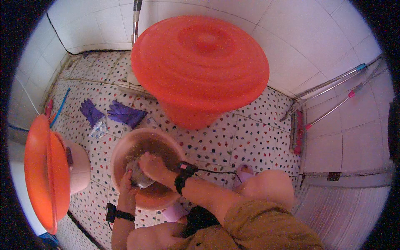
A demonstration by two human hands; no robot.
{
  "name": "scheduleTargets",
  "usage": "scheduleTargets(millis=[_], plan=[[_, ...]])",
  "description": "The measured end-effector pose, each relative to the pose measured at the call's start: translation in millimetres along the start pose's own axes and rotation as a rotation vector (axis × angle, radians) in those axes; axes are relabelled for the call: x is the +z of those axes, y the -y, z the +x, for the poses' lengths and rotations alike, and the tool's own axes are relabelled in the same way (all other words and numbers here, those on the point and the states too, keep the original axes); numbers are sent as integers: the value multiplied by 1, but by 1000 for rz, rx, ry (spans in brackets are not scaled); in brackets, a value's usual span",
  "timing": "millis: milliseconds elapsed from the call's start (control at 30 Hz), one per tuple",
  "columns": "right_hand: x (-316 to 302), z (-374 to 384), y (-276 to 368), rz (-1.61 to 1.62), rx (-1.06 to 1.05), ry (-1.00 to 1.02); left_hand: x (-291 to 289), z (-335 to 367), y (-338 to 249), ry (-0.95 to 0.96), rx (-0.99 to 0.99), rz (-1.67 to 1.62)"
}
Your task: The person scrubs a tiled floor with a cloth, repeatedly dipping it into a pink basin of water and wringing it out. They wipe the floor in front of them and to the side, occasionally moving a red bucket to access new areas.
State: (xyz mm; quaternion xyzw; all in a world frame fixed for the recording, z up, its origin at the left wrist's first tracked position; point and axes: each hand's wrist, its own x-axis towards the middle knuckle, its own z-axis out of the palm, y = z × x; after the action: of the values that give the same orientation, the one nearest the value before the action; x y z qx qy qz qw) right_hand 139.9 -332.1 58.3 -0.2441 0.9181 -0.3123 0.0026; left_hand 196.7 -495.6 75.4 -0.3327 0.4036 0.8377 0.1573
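A pink basin [118, 143] with brownish contents stands on the floor in front of me. Inside it is a grey, rounded item [143, 181] with a pale lower edge; its kind does not show clearly. My left hand [128, 183] grips the item's left side, thumb and fingers against it. From the right, my right hand [153, 164] reaches over the item's upper part with fingers curled; whatever may be in them is hidden. Both wrists wear black straps with small devices.
A large red lidded tub [200, 75] stands beyond the basin. Purple rubber gloves [126, 114] lie behind the basin, near a clear plastic wrapper [98, 128]. At left is an orange basin [46, 171] beside a pink bucket [79, 162]. A broom [298, 131] leans at right.
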Motion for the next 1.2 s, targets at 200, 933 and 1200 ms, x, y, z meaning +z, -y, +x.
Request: scheduleTargets(millis=[200,933,1200], plan=[[-2,3,-6,208,467,53,-27,20,9,5,-66,-35],[-33,35,-4,610,476,222,15,-14,20,-48,-38,-308],[-69,24,42,1056,219,173,18,-15,13,78,23,-275]])
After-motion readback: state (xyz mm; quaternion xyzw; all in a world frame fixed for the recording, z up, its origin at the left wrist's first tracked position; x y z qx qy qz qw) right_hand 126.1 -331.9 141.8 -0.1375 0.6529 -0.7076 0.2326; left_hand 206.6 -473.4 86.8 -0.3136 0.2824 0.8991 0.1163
